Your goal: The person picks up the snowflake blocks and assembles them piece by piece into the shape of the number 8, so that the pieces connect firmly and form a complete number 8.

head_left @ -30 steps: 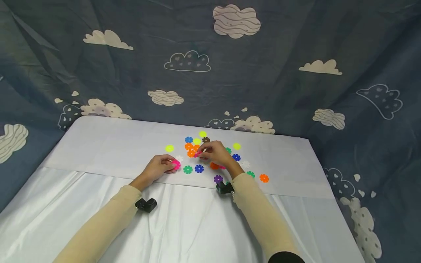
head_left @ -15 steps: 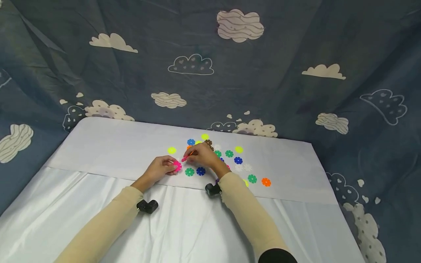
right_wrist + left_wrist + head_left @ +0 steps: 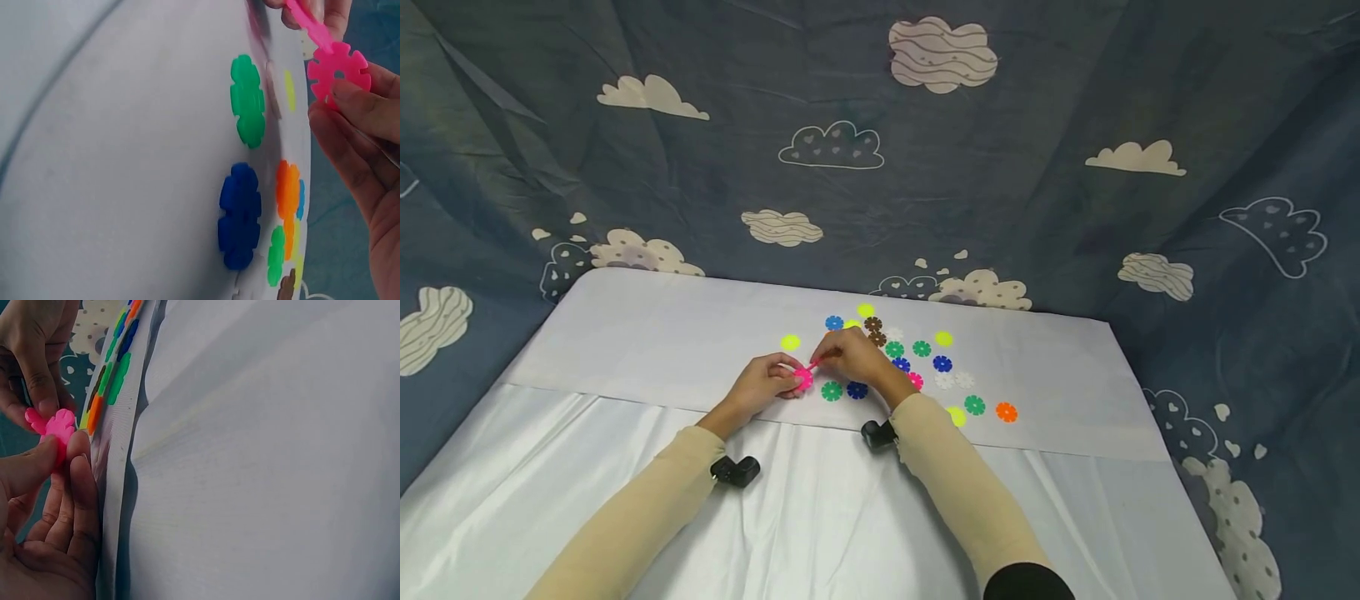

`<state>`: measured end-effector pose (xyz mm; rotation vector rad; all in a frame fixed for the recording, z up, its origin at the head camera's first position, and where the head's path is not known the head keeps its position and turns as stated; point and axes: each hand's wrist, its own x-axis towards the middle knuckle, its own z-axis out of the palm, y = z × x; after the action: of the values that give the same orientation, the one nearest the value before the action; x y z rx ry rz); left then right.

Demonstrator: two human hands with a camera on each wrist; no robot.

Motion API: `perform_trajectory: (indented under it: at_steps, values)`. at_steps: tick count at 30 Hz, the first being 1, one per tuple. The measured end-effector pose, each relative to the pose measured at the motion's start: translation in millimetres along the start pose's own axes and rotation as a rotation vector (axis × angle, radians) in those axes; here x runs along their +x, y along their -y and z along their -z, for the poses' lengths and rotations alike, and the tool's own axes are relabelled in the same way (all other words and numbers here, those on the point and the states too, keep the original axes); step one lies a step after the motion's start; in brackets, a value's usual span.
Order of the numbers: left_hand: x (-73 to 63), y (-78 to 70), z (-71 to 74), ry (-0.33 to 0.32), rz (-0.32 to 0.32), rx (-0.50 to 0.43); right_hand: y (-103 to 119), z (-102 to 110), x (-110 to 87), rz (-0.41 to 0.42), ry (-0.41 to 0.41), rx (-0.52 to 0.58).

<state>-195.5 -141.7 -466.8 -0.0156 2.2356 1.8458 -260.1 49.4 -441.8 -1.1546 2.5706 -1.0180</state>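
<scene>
Near the middle of the table, my left hand [image 3: 752, 390] pinches a pink notched plastic disc [image 3: 803, 381] between thumb and fingers. My right hand [image 3: 857, 357] holds a second pink notched disc [image 3: 351, 67], its thumb over the face. In the right wrist view the two discs meet edge to edge at an angle, the left hand's disc [image 3: 307, 24] seen nearly edge-on. How deep their notches are engaged cannot be told. Just below the right hand lie a green disc [image 3: 831, 391] and a blue disc [image 3: 857, 390].
More notched discs lie around the hands, among them brown [image 3: 877, 339], yellow [image 3: 943, 338], white [image 3: 962, 380] and orange [image 3: 1007, 412] ones. Orange discs [image 3: 287, 190] lie behind the right hand. A white cloth [image 3: 662, 350] covers the table; a cloud-patterned curtain [image 3: 1000, 192] hangs behind.
My right hand has moved left with its pink disc, from among the scattered discs to the left hand's disc, and the two now touch. The left hand has stayed nearly still.
</scene>
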Motion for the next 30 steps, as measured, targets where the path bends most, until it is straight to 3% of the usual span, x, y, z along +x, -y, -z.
perform_trajectory:
  at_steps: [10, 15, 22, 25, 30]
  values:
    - [-1.1, -1.0, -3.6, -0.077, 0.037, 0.023, 8, -3, -0.5, 0.130, -0.022, -0.051]
    - [-2.3, -3.0, -6.8, -0.144, 0.069, 0.042, 8, -8, -0.8, 0.159, -0.035, -0.082]
    - [-2.9, -4.0, -9.0, -0.184, 0.099, 0.035, 6, -13, -3.2, 0.180, -0.070, -0.057]
    - [-2.7, -3.8, -9.6, -0.182, 0.111, 0.021, 5, -14, -3.6, 0.152, -0.069, -0.039]
    - [-2.1, -2.0, -5.0, -0.118, 0.109, -0.014, 5, -14, -3.1, 0.040, -0.074, -0.040]
